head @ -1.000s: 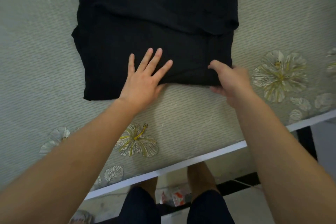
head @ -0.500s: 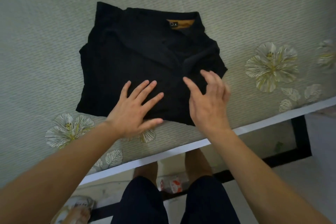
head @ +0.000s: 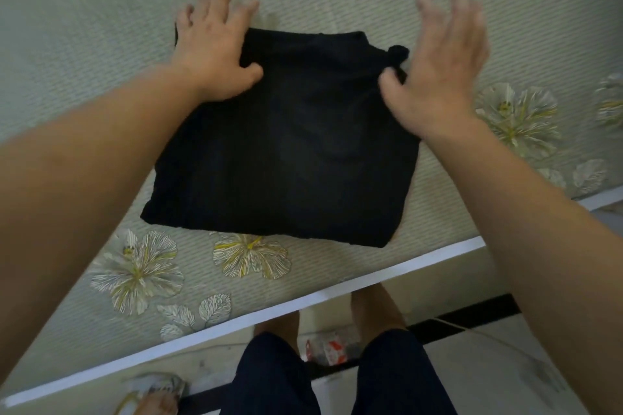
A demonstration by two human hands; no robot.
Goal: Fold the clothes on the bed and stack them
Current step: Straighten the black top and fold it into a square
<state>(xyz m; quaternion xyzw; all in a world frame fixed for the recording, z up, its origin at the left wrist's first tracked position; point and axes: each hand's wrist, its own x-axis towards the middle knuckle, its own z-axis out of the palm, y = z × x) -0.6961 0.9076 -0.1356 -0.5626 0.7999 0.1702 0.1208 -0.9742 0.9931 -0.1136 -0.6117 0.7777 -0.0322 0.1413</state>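
A black garment (head: 286,145) lies folded into a compact rectangle on the pale green bed mat (head: 84,44), near the bed's front edge. My left hand (head: 215,47) rests flat on its far left corner, fingers spread onto the mat. My right hand (head: 441,67) hovers at the far right corner with fingers spread and blurred by motion, its thumb touching a small bunched bit of black cloth there. Neither hand grips the garment.
The mat carries printed flowers (head: 249,254) and leaves. Its white front edge (head: 303,301) runs diagonally across the lower view. Below it stand my legs in dark shorts (head: 323,377), a small red and white packet (head: 328,347) on the floor, and a shoe (head: 151,392).
The lower half of the garment has been folded up over the collar, making a smaller rectangle. Both hands moved from its near edge to its far corners.
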